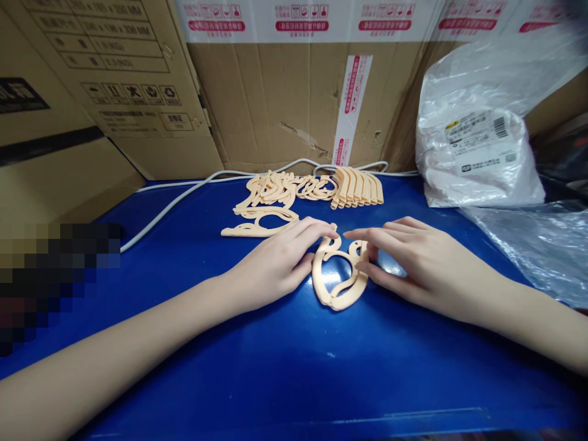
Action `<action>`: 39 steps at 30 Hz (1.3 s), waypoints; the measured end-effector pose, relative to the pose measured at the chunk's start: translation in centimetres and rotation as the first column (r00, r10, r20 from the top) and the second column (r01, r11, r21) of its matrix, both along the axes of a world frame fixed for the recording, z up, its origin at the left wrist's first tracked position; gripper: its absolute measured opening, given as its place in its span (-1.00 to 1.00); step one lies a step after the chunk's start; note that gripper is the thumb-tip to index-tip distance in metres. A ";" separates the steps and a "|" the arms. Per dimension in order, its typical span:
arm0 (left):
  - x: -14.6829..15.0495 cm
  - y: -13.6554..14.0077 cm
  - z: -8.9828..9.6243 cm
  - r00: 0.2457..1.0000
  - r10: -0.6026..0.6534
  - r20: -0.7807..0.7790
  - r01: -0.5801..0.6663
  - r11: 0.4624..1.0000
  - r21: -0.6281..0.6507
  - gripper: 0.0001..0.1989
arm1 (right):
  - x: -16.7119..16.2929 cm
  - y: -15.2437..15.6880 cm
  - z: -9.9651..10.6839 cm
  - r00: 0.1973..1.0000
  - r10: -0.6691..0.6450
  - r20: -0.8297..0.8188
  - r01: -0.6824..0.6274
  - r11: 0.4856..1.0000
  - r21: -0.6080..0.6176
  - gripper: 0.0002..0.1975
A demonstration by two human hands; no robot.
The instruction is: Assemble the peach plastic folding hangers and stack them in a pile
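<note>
A cream plastic folding hanger point(316, 278) lies on the blue table in front of me, its two curved arms folded up beside each other with a rounded hook part between them. My left hand point(281, 257) pinches the upper end of its left arm, thumb and fingers closed round it. At the other side, my right hand point(413, 263) has its thumb and fingers about the right arm, with the index finger reaching toward the top. The fingers partly cover both upper ends. Just beyond my left hand rest more cream hanger pieces point(250, 231), partly hidden by it.
Farther back lie a loose pile of cream hanger parts point(278, 187) and a neat row of curved arms point(358, 187). A white cable point(169, 211) runs behind them. Cardboard boxes point(275, 104) wall the back and left. A white plastic bag point(478, 153) stands at right.
</note>
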State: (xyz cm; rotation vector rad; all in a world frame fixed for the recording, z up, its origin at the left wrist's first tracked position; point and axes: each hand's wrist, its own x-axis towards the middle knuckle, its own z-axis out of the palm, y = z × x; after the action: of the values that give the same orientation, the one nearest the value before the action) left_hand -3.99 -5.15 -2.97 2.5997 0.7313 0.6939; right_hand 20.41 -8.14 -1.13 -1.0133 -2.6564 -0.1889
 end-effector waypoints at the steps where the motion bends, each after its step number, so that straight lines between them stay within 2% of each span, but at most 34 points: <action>1: 0.0 -0.1 0.1 1.000 0.008 -0.012 -0.008 1.000 0.011 -0.62 | 0.0 0.1 -0.1 0.999 -0.027 0.028 0.026 0.999 0.026 -0.61; 4: 0.0 -0.3 0.2 0.998 0.027 -0.050 -0.025 0.999 0.034 -0.57 | 0.1 0.3 -0.3 0.991 -0.071 0.110 0.064 0.995 0.072 -0.50; 6: 0.0 -0.5 0.2 0.997 0.033 -0.074 -0.030 0.999 0.037 -0.49 | 0.1 0.3 -0.3 0.991 -0.050 0.124 0.041 0.996 0.073 -0.39; 9: -0.2 -0.6 0.2 0.994 0.019 -0.112 -0.016 1.000 0.027 -0.30 | -0.1 0.1 0.1 0.995 0.051 0.089 -0.048 0.998 -0.040 -0.25; 13: -0.1 -1.0 0.0 0.988 0.010 -0.153 -0.015 0.999 -0.032 -0.07 | -0.3 -0.3 0.7 0.987 0.161 0.018 -0.151 0.950 -0.273 -0.35; 15: 0.0 -1.2 -0.1 0.987 0.028 -0.160 -0.041 0.996 -0.080 0.01 | -0.3 -0.4 0.8 0.982 0.191 -0.010 -0.185 0.932 -0.312 -0.32; 17: 0.2 -1.4 0.0 0.984 0.053 -0.167 -0.072 0.992 -0.108 0.06 | -0.2 -0.3 0.7 0.978 0.205 -0.042 -0.208 0.931 -0.299 -0.31; 19: 0.3 -1.6 0.3 0.981 0.069 -0.181 -0.088 0.991 -0.102 0.02 | -0.1 -0.2 0.5 0.976 0.204 -0.081 -0.218 0.941 -0.258 -0.35; 23: 0.5 -1.8 1.4 0.963 0.065 -0.260 -0.085 0.994 -0.068 -0.19 | 0.2 0.1 0.7 0.975 0.153 -0.159 -0.179 0.971 -0.162 -0.51; 27: 0.2 -1.9 2.9 0.936 0.059 -0.346 -0.065 0.998 -0.003 -0.15 | 0.5 0.2 1.2 0.978 0.039 -0.205 -0.060 0.994 -0.095 -0.63; 30: -0.4 -1.4 4.3 0.929 0.108 -0.353 -0.092 0.994 0.063 -0.16 | 0.7 0.5 1.2 0.973 -0.038 -0.227 0.018 0.996 -0.090 -0.66; 34: -2.1 0.2 5.9 0.943 0.165 -0.289 -0.126 0.981 0.149 -0.22 | 0.9 1.0 0.9 0.966 -0.088 -0.244 0.052 0.987 -0.151 -0.65; 39: -5.1 3.3 6.0 0.915 0.281 -0.289 -0.233 0.954 0.189 -0.20 | 1.0 1.3 0.6 0.980 -0.099 -0.175 0.070 0.984 -0.164 -0.64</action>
State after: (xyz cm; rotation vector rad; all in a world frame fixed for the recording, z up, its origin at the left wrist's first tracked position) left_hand -9.07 -1.86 3.03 2.8181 1.1793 0.4211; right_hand 21.36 -6.85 -0.49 -1.1344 -2.4944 0.0938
